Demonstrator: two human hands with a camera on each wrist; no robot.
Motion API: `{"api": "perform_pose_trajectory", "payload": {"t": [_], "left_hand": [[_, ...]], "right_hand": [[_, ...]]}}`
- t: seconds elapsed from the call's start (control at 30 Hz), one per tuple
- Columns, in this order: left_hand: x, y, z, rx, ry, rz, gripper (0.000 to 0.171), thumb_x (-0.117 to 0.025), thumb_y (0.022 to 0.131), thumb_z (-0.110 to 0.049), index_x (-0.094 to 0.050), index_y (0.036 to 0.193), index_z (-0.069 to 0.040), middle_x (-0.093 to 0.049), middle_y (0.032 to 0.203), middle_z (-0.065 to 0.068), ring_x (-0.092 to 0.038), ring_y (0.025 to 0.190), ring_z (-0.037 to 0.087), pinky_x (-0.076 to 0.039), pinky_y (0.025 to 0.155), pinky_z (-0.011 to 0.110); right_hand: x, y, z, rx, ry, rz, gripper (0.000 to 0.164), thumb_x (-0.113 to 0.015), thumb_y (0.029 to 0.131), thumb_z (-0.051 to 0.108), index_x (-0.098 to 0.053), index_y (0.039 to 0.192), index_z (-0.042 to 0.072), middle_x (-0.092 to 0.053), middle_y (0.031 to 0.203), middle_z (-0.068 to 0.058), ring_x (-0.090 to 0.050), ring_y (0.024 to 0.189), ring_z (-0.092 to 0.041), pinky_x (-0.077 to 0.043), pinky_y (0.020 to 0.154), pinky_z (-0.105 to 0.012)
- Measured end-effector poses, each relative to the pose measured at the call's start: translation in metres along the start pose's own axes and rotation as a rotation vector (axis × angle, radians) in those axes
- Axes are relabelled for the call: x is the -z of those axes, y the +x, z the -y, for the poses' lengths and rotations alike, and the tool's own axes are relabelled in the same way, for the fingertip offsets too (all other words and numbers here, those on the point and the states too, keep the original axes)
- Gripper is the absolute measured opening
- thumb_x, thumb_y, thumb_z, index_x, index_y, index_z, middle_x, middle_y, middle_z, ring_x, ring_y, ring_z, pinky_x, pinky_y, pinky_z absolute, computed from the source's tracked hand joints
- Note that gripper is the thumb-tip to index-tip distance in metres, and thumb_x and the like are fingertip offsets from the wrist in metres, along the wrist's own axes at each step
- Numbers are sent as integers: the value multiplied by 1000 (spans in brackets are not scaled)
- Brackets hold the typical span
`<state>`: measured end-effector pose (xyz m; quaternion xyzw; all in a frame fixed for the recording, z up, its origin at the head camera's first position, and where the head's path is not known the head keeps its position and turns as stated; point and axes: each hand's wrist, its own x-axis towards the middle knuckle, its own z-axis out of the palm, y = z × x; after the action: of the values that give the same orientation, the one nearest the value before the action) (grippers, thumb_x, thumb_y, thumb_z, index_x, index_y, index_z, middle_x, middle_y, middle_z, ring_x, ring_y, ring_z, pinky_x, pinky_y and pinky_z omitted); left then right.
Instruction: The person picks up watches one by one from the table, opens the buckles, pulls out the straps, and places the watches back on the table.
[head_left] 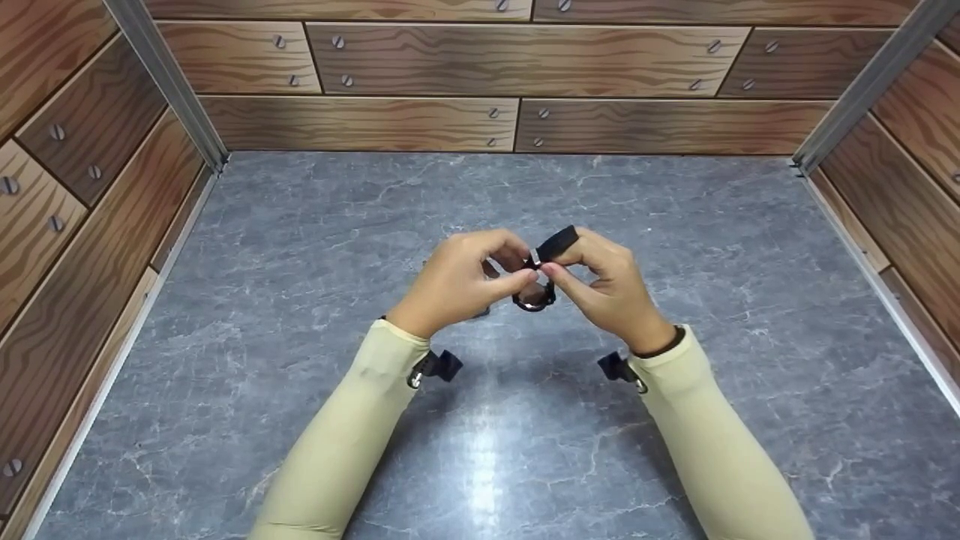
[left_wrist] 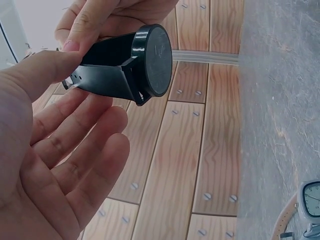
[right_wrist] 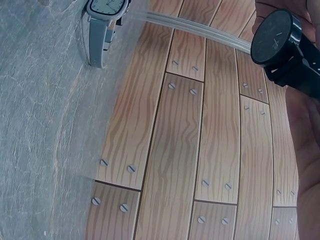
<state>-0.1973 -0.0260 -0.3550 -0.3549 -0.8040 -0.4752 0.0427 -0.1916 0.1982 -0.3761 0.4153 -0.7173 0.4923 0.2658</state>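
Between both hands, raised over the table, is a black wristwatch (head_left: 533,306) with a round dial, its strap looped round. My left hand (head_left: 461,281) pinches the strap near the buckle with thumb and index finger; its other fingers spread loosely below in the left wrist view. From the other side, my right hand (head_left: 611,289) pinches the strap close to the left fingertips. A strap end (head_left: 559,242) sticks up along the right index finger. The dark round dial (right_wrist: 272,37) faces the right wrist camera. Fingers hide most of the buckle.
A second watch (right_wrist: 107,7) with a squarish pale dial lies on the grey marbled table (head_left: 300,225), largely hidden behind my left hand in the head view. Wood-patterned walls (head_left: 525,60) border the table at the back and both sides.
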Motion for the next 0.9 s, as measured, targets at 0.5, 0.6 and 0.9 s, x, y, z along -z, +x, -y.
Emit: {"api": "perform_pose_trajectory", "payload": {"t": [0.5, 0.6, 0.9], "left_hand": [[0, 0, -2, -30, 38, -24, 19, -74, 98, -29, -75, 109, -14, -73, 93, -7, -65, 83, 0, -58, 73, 25], [0, 0, -4, -27, 49, -24, 19, -73, 98, -30, -75, 109, -15, -73, 93, -7, -65, 83, 0, -57, 73, 23], [-1, 0, -1, -34, 42, -36, 15, -74, 97, -26, -75, 106, -15, -72, 91, -8, -65, 81, 0, -58, 72, 26]], "right_hand": [[-2, 1, 1, 25, 28, -83, 11, -73, 92, -5, -68, 84, 0, -70, 88, -13, -64, 81, -19, -53, 75, -25], [-2, 2, 1, 30, 29, -102, 10, -74, 93, -1, -69, 84, 0, -70, 88, -13, -65, 81, -18, -54, 75, -24], [-2, 2, 3, 13, 21, -134, 14, -74, 85, -14, -70, 84, -1, -71, 91, -13, -68, 85, -19, -56, 77, -26]]}}
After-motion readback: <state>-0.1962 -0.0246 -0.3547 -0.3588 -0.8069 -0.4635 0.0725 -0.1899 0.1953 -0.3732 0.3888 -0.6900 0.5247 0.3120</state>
